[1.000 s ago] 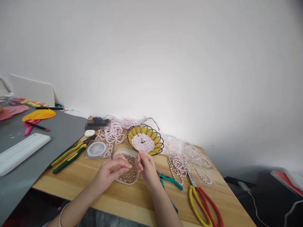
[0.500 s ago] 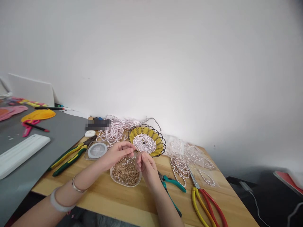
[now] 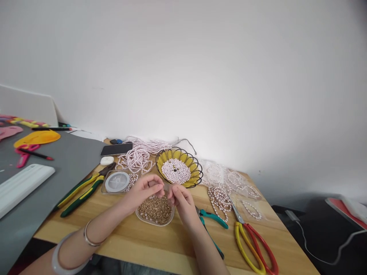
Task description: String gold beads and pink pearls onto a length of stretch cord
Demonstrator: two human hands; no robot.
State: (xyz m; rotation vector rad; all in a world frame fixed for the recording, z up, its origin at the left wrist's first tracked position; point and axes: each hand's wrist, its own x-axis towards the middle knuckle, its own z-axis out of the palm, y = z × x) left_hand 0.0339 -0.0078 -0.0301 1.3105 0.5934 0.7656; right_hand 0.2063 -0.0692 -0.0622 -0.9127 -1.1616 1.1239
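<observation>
My left hand and my right hand face each other with fingertips pinched, a small gap apart. Whatever lies between the fingers is too fine to make out. Right beneath them a clear plastic tub holds small gold beads with a few pale ones among them. Just behind stands a yellow basket with a black wire rim, partly filled with pale pink beads. To the left of my left hand sits a white thread spool in a clear square case.
Green-and-yellow pliers lie at the left, teal-handled pliers and red-and-yellow scissors at the right. Pale bead strands, a phone and a white case lie behind. Bagged bead loops are at the right.
My hands have come slightly closer together, fingertips still pinched. The view has shifted a little, so the tabletop things sit slightly differently in the picture.
</observation>
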